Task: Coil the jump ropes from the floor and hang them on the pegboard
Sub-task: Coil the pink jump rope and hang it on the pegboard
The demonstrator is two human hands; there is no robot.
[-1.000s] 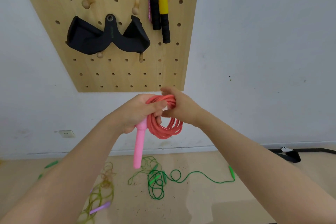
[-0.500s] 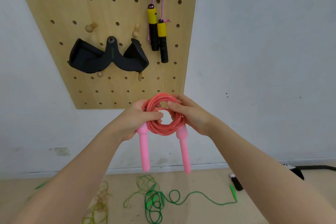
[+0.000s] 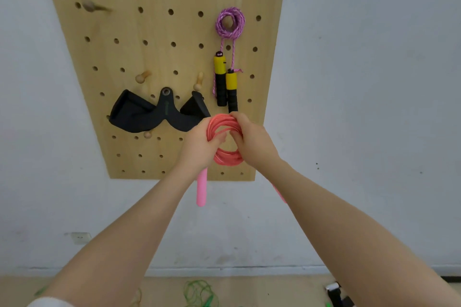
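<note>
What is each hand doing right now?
Left hand: grips the coiled pink plastic jump rope.
Right hand: grips the same coil.

A black strap thing [image 3: 154, 114] hangs on the board — low on the white wall [image 3: 361, 82] sits a small socket [image 3: 80, 237].

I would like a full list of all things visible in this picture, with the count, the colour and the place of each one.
pegboard: one, light wood, on the wall
coiled rope: one, coral with pink handles, held before the pegboard's lower part
hung rope: one, purple cord with yellow-black handles, on a peg at upper right
strap: one, black, on the pegboard's middle
free pegs: at least three, wooden, on the pegboard
green rope: one, on the floor, bottom edge
wall socket: one, white, low on the wall
left hand: grips the coil
right hand: grips the coil
</note>
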